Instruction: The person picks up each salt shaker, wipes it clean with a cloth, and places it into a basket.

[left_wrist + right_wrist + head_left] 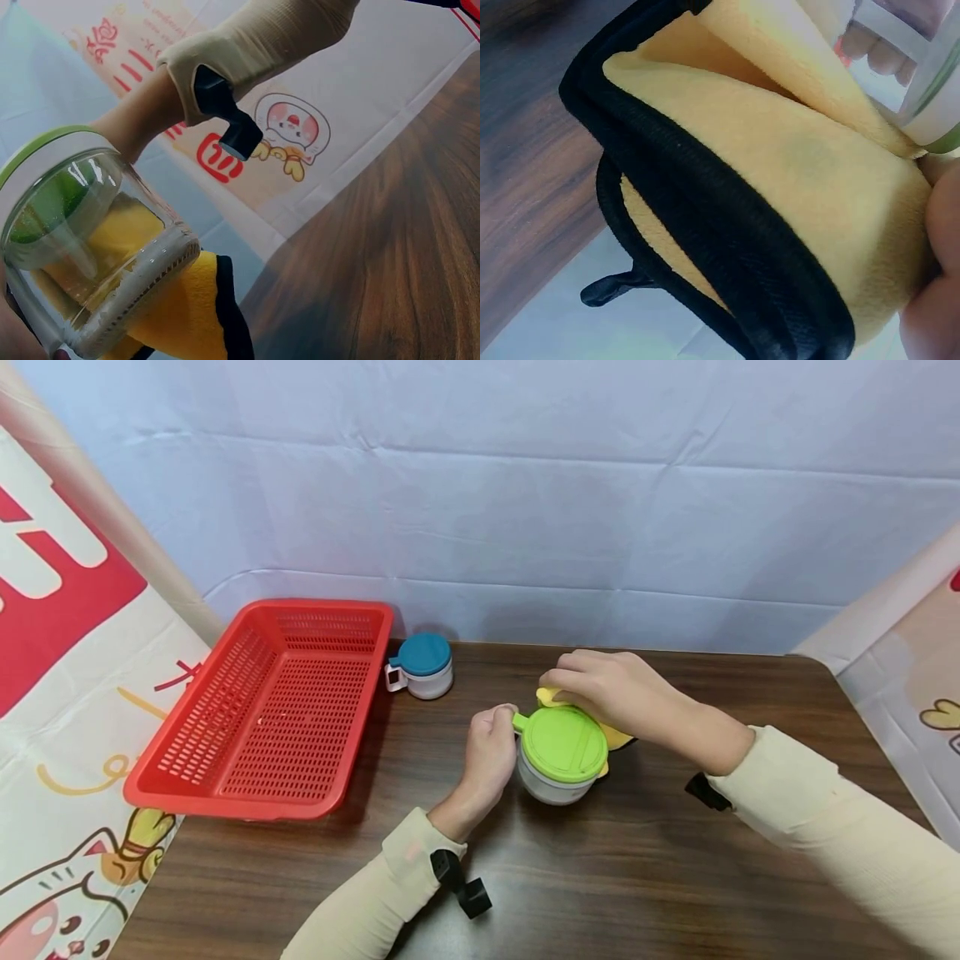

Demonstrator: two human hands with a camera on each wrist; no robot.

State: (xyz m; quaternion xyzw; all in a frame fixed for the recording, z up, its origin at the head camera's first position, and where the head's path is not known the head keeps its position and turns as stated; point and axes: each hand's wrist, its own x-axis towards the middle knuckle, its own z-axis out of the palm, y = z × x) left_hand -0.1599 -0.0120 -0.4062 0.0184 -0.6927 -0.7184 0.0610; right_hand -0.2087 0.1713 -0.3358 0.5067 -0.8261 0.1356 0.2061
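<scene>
Left hand (489, 753) fingers curled tight round handle of glass jar (558, 777) with green lid (564, 742), mid-table. Right hand (615, 693) pinches folded yellow cloth (780, 187) against jar's far side. Red basket (225, 793) left; blue-lidded jar (423, 666) beside it.

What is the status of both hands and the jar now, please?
Left hand grips green-lidded jar by its handle. Right hand presses yellow cloth against jar. Nothing in the way.
</scene>
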